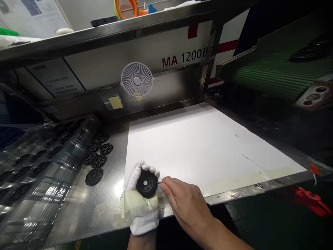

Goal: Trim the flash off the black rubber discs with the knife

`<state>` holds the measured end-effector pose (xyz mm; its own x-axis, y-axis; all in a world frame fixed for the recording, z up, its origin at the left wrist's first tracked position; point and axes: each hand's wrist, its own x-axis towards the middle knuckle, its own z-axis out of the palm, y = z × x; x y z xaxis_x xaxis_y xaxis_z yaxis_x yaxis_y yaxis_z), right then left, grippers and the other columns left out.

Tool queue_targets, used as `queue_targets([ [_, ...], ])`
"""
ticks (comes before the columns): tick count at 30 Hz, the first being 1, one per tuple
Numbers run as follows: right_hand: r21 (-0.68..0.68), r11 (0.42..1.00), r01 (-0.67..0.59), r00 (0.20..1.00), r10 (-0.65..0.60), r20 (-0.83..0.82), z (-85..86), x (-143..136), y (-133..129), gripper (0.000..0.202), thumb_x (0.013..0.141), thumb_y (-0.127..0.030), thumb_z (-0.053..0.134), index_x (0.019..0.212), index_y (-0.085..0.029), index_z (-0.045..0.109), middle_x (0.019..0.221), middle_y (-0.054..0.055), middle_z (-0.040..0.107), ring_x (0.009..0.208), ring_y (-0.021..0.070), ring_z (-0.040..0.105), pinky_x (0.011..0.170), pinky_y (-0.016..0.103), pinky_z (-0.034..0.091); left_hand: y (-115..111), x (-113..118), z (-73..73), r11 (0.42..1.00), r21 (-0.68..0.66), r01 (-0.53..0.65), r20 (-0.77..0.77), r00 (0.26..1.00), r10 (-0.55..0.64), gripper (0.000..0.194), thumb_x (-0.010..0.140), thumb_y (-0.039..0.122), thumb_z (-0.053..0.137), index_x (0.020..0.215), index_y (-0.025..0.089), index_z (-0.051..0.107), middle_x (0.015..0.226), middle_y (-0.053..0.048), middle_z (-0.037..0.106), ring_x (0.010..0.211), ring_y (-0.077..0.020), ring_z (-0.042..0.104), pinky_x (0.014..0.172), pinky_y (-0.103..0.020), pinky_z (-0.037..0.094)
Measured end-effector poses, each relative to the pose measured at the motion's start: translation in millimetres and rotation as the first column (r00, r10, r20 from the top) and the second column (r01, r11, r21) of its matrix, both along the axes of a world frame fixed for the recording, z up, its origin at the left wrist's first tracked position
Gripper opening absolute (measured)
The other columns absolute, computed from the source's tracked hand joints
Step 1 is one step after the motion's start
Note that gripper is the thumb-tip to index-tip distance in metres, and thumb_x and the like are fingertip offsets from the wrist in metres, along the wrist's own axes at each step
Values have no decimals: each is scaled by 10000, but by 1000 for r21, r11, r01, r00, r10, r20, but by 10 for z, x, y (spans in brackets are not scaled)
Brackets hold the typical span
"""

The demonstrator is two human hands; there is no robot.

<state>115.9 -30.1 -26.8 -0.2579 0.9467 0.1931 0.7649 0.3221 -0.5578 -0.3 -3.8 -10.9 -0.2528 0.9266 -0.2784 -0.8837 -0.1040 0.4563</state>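
Note:
My left hand point(142, 203), in a white glove, cradles a round black wheel-like part point(147, 187) with a hole in its middle. The fingers curl round its far and left edges. My bare right hand point(186, 198) pinches a thin metal tool point(159, 182), whose tip meets the right rim of the black part; most of the tool is hidden by the fingers. Several similar black parts point(94, 177) lie on the steel tabletop to the left of my gloved hand.
Clear plastic trays point(59, 173) with more black parts stand at the left. A white sheet point(177, 149) covers the table's middle and right. A small fan point(137, 80) is at the back. A green conveyor point(281, 74) with black pieces runs at the right; red-handled cutters point(312, 199) hang near the edge.

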Motion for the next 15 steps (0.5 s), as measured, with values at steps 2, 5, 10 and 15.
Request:
queue_targets([
  [2, -29, 1000, -9, 1000, 9, -22, 11, -29, -29, 285, 987, -371, 321, 803, -249, 500, 698, -32, 575, 589, 133, 517, 562, 244, 333, -1, 4, 17, 1000, -16, -7, 8, 1000, 7, 85, 774, 146, 570, 842, 136, 620, 737, -5, 528, 676, -121, 537, 628, -269, 498],
  [5, -50, 997, -52, 997, 49, -53, 22, -67, -61, 261, 983, -362, 337, 813, -258, 505, 719, -38, 587, 625, 134, 539, 574, 241, 337, 1, 13, 52, 998, -54, -36, 17, 999, 37, 82, 774, 138, 571, 841, 139, 617, 733, -1, 528, 674, -115, 535, 631, -263, 497],
  [10, -37, 999, 6, 995, -9, -95, 37, -51, -40, 295, 989, -379, 312, 803, -247, 498, 703, -31, 566, 594, 131, 503, 558, 238, 328, -21, 31, 87, 999, -13, -30, 18, 999, 30, 80, 783, 144, 558, 841, 132, 612, 729, -4, 539, 676, -122, 539, 631, -269, 502],
  [15, -20, 1000, 14, 999, -14, -35, 35, -94, -69, 274, 989, -351, 308, 809, -249, 488, 711, -30, 567, 604, 140, 510, 566, 250, 315, -2, 24, 44, 999, -26, -42, 43, 998, 43, 80, 779, 140, 568, 845, 136, 613, 723, 4, 548, 668, -115, 544, 638, -264, 511],
])
